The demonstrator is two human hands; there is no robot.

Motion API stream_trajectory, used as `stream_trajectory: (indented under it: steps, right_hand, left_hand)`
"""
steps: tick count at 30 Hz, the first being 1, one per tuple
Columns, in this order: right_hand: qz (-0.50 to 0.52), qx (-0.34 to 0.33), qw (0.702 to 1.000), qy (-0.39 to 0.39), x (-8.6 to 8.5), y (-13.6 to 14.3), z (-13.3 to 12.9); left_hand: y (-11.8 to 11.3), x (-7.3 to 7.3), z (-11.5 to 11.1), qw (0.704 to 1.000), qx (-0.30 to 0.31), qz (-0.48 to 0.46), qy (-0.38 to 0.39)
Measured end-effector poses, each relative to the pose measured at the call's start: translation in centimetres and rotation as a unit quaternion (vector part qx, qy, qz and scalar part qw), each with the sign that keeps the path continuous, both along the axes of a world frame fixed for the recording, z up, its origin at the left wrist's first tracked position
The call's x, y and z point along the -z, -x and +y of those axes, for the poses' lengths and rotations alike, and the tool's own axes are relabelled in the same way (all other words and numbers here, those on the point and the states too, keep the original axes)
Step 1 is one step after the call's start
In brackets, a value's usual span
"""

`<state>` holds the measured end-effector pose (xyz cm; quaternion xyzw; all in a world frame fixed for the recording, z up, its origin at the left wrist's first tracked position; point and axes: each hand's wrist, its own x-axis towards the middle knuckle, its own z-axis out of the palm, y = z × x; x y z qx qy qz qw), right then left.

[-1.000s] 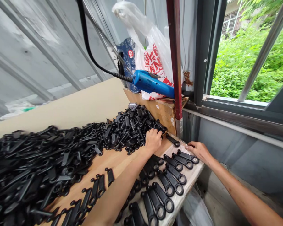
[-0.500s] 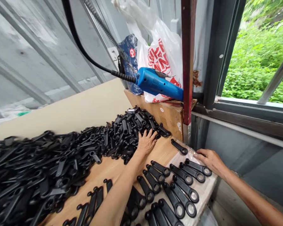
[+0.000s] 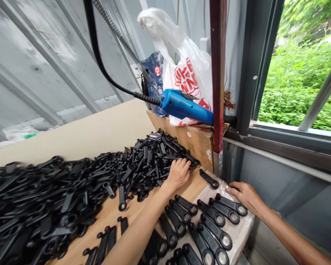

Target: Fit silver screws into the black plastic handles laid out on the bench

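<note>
My left hand (image 3: 178, 172) is at the right end of a big pile of black plastic parts (image 3: 143, 158), its fingers curled down against the pile's edge; what is under the fingertips is hidden. My right hand (image 3: 244, 195) rests at the table's right edge with its fingers bent, beside a single black part (image 3: 209, 179) and the rows of laid-out parts. Those ringed black parts (image 3: 216, 233) lie side by side on a plastic-covered strip (image 3: 238, 233) of the wooden table (image 3: 114, 208). Another part lies loose below the pile.
A blue power tool (image 3: 186, 106) with a black cable hangs above a cardboard box (image 3: 191, 138). Behind it stand a white plastic bag (image 3: 194, 70) and a blue packet (image 3: 154, 71). A dark red post (image 3: 219, 73) rises beside the box, left of the window.
My left hand has moved slightly right and its spread fingers have curled. Some parts at the pile's lower edge have shifted, one now lying loose. My right hand stays at the table edge.
</note>
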<state>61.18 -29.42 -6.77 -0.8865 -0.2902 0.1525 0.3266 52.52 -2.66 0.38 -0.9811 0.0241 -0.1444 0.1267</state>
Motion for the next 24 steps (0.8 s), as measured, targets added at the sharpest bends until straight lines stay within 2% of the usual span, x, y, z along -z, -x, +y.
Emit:
stream_trajectory:
  steps: [4, 8, 11, 14, 18, 24]
  right_hand:
    - [-0.007, 0.004, 1.000, -0.003, -0.2, 0.1, -0.1]
    - [0.001, 0.002, 1.000, -0.020, -0.1, 0.1, -0.2]
    - [0.008, 0.005, 1.000, -0.021, -0.2, 0.1, -0.2]
    - [0.011, -0.002, 1.000, -0.014, -0.2, 0.0, -0.2]
    - [0.001, -0.003, 1.000, -0.012, 0.0, -0.1, -0.2]
    - [0.001, -0.008, 1.000, -0.017, 0.1, 0.0, -0.2]
  left_hand:
    - [-4.0, 0.4, -2.1, 0.999, 0.030, 0.027, 0.027]
    - [-5.5, 0.7, -2.0, 0.997, 0.028, 0.015, 0.077]
    - [-4.9, 0.1, -1.0, 0.990, -0.004, -0.058, 0.131]
    - [-3.9, -1.0, 0.1, 0.968, -0.049, -0.156, 0.192]
    - [-2.2, -2.0, 0.7, 0.928, -0.077, -0.242, 0.273]
    - [0.6, -2.4, 0.3, 0.849, -0.115, -0.316, 0.408]
